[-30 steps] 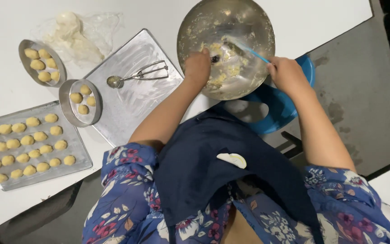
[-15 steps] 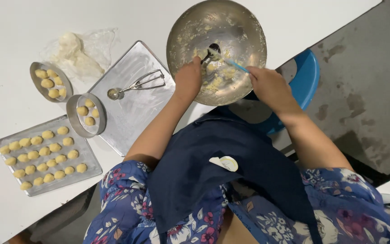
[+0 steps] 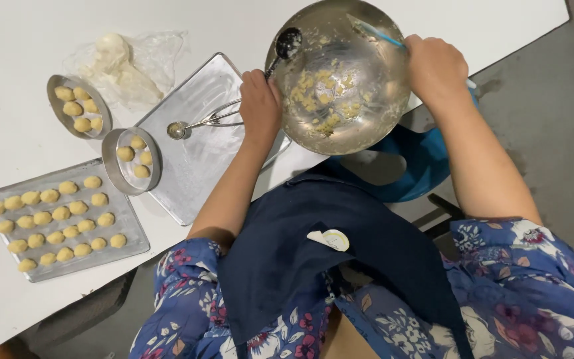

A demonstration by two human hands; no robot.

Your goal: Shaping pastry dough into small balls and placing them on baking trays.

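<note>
Head view | left hand [image 3: 260, 106] grip closed on scoop [image 3: 286, 45] | right hand [image 3: 436, 66] grip closed on spatula [image 3: 375, 32] over bowl [image 3: 340, 126]

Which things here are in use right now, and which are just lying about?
In use: left hand holding a spoon; right hand holding a spatula; metal bowl.

Lying about: scoop, flat tray, dough-ball tray, two small tins, plastic bag.

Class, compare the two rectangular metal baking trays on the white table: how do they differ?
The smaller rectangular metal baking tray at the table's near edge carries rows of pale yellow dough balls; the larger rectangular metal baking tray carries none, only a metal scoop. The smaller lies nearly level in the picture, the larger sits turned diagonally. Both are shiny, shallow and rimmed.
</note>
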